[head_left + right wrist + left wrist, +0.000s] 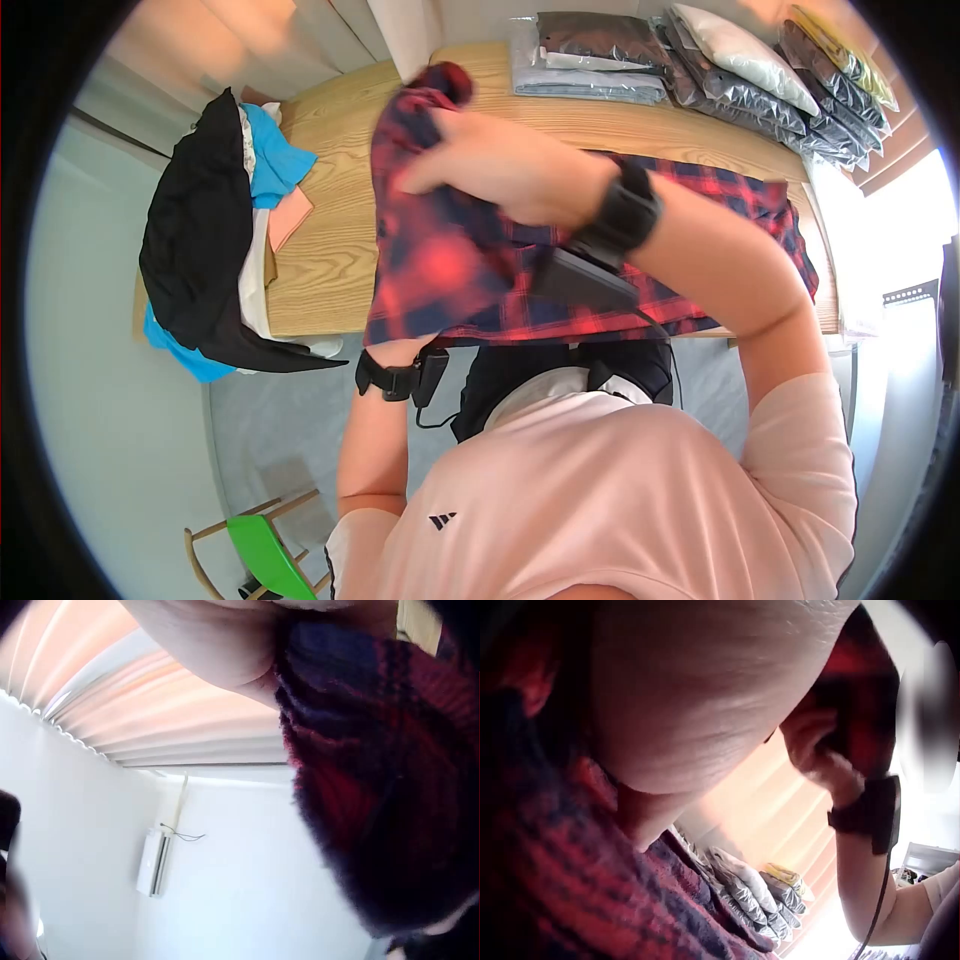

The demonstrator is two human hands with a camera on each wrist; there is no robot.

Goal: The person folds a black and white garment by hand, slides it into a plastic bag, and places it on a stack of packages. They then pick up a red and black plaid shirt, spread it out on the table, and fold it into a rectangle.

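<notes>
While the plaid flannel shirt (450,270) was held up above the wooden surface (320,260), the right grip (500,170) clutched it near its top. Its fingers were curled into the red-and-navy cloth, so that a bunch of fabric stood up above the knuckles. From there the shirt draped down toward the person, and its lower part trailed across the surface to the right, under the right forearm.

The left grip (705,697) was under the hanging cloth. The head view showed only its banded wrist below the shirt's hem. The left wrist view showed the heel of the palm against the plaid, with the fingers out of sight, so I could not tell whether it was clasping the cloth or merely lying against it. That same view caught the right grip from below, fingers folded on the plaid.

On the left end of the surface lay a heap of clothes. A black garment (200,250) lay on top and spilled over the edge, with a bright blue garment (275,160) and a peach cloth (288,215) beside it. Along the far edge sat stacks of folded garments in clear plastic bags (600,60), running off to the right. A green chair (262,555) stood on the floor near the person's left side. The right wrist view showed a wall-mounted air conditioner (154,862) on a white wall.
</notes>
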